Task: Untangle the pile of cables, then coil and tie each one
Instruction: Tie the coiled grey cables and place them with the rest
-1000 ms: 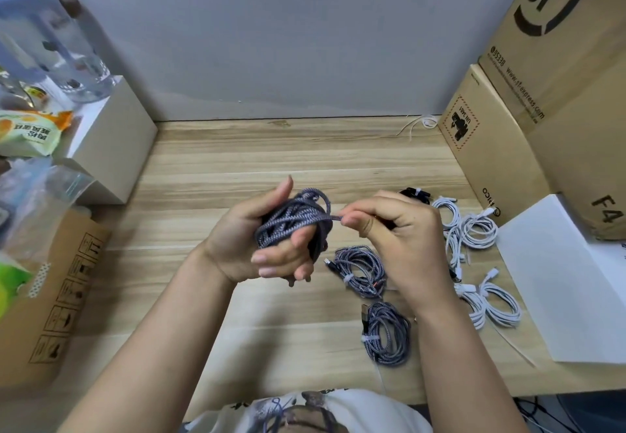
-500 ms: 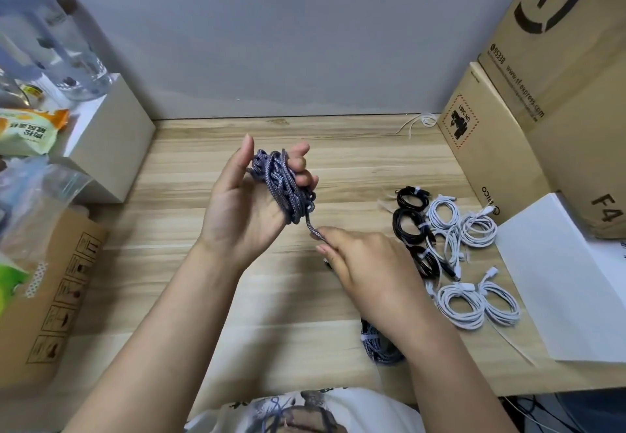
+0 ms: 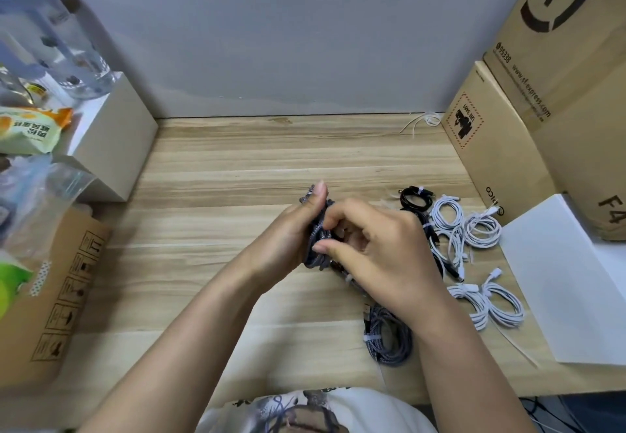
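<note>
Keeping the loops pinched flat would help while the tie goes on. At frame centre the left hand [image 3: 298,229] grips the braided grey cable [image 3: 316,239], thumb up; the right hand [image 3: 379,256] curls its fingers against it, perhaps pinching the loose end. The cable looks bunched into a tight, dark-flecked coil.

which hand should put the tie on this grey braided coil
Right. The left hand grips the grey braided coil, so it is occupied; the right hand only touches it.
</note>
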`<action>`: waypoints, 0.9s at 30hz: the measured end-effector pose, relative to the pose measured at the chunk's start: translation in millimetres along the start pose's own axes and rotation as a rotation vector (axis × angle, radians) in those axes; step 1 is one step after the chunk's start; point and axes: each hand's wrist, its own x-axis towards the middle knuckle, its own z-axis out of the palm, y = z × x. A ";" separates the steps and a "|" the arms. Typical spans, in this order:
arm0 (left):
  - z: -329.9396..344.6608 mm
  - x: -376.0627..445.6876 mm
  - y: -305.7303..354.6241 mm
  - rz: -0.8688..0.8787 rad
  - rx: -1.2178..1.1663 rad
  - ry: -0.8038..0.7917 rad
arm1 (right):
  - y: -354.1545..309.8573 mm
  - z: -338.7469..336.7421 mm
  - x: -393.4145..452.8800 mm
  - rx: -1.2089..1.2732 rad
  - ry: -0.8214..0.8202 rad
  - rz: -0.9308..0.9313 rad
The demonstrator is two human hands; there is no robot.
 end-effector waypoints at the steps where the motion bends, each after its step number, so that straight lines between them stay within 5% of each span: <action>1: 2.3 0.0 -1.3 0.014 0.045 0.010 | 2.0 1.5 1.4 0.052 0.017 0.027; 5: 3.6 -0.9 -2.7 -0.106 0.063 -0.004 | 4.9 4.7 4.4 0.153 -0.012 0.102; 12: 10.8 -6.4 7.9 -0.252 0.060 -0.292 | 6.2 -5.2 7.3 0.453 -0.438 0.328; 17: 4.5 -6.5 11.5 -0.303 0.122 -0.322 | 2.6 4.7 0.2 0.404 -0.327 0.305; 27: 2.5 3.3 16.1 -0.185 0.157 -0.138 | 9.3 21.0 2.2 0.312 0.029 0.171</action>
